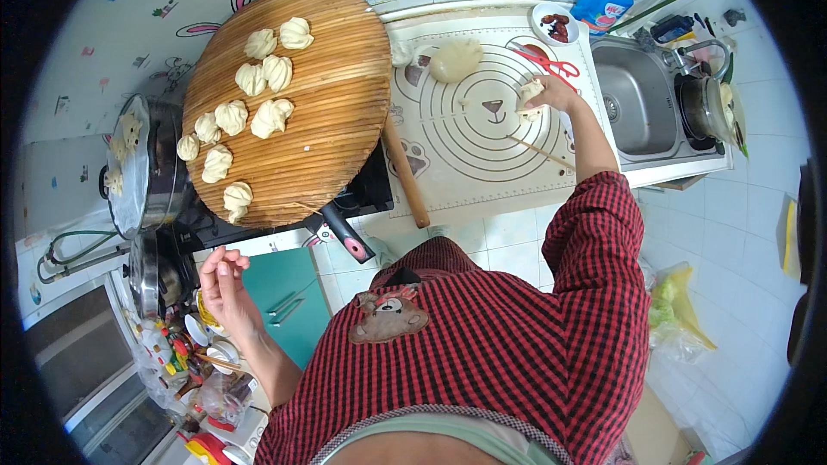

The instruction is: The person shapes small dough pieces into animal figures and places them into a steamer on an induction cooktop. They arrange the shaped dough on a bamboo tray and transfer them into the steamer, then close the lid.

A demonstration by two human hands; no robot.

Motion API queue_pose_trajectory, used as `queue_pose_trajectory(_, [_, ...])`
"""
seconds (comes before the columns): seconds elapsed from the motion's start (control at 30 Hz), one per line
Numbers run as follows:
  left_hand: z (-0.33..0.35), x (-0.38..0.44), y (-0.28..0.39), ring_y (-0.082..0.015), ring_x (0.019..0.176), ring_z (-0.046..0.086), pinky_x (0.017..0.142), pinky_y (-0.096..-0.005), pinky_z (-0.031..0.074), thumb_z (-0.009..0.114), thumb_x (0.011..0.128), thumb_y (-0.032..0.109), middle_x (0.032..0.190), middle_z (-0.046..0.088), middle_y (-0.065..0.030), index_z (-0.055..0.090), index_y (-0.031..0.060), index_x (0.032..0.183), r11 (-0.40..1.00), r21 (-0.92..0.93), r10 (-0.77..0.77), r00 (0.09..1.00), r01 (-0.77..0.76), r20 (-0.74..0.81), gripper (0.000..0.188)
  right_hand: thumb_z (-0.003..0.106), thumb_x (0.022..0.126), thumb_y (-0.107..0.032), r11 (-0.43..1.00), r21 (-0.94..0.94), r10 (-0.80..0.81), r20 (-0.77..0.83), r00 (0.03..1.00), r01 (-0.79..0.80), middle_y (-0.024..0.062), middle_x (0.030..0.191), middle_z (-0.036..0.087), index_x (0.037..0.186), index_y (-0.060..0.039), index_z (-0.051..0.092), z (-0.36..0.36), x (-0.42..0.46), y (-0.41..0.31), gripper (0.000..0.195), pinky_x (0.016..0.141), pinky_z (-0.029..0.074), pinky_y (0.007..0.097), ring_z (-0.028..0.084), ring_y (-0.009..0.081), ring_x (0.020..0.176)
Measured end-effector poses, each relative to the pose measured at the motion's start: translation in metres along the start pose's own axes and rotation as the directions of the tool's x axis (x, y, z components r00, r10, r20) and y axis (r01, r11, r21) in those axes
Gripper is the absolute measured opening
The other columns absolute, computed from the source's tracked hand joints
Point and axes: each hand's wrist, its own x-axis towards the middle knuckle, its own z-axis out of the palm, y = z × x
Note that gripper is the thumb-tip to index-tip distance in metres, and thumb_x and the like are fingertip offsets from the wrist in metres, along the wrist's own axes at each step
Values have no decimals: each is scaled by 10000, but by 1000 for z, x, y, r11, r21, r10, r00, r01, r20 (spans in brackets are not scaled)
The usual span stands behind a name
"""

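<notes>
My right hand holds a shaped piece of dough low over the printed silicone mat. Empty, with its fingers slightly curled, my left hand is raised in front of the round wooden board. Several pleated dough buns lie on that board. A smooth lump of dough rests at the back of the mat. Near my right hand are red-handled scissors and a thin wooden stick. A wooden rolling pin lies between board and mat.
A white bowl of dates and a blue pump bottle stand at the back right, beside a steel sink. A steamer pot with dough pieces stands far left. A pan handle juts past the counter edge.
</notes>
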Motion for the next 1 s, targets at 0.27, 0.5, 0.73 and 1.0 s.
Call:
queue_pose_trajectory(0.27, [11, -8, -2, -162, 861, 629, 817, -293, 515, 561, 1005, 113, 1009, 675, -109, 618, -14, 1172, 997, -66, -23, 997, 29, 78, 218, 836, 736, -119, 948, 311, 122, -165, 979, -66, 23, 988, 699, 1122, -66, 663, -5, -38, 5, 426, 755, 521, 267, 658, 125, 867])
queue_pose_trajectory(0.5, [11, -16, -4, -156, 865, 616, 831, -299, 503, 555, 1002, 117, 1031, 679, -103, 604, -11, 1205, 998, -54, -35, 994, 41, 104, 245, 836, 770, -175, 886, 457, 189, -212, 959, -74, 11, 1023, 704, 1145, -85, 653, -10, -57, -19, 427, 748, 530, 235, 668, 98, 868])
queue_pose_trajectory(0.73, [103, -6, 6, -299, 1250, 553, 1068, -423, 439, 523, 999, 221, 1379, 533, -207, 487, -46, 1360, 988, -124, -23, 878, 94, 479, 450, 712, 889, -94, 572, 788, -137, -181, 974, 227, 132, 1098, 685, 1208, 49, 581, -19, -92, -102, 374, 816, 616, 309, 700, 196, 959])
queue_pose_trajectory(1.0, [182, 27, 3, -317, 1372, 431, 1169, -481, 322, 281, 1039, 541, 1478, 432, -172, 348, -27, 1450, 365, -593, -119, 668, 718, 735, 705, 681, 920, -127, 505, 840, -420, 40, 907, 196, 165, 1099, 680, 1196, 89, 585, 94, -154, -330, 364, 850, 615, 350, 698, 223, 981])
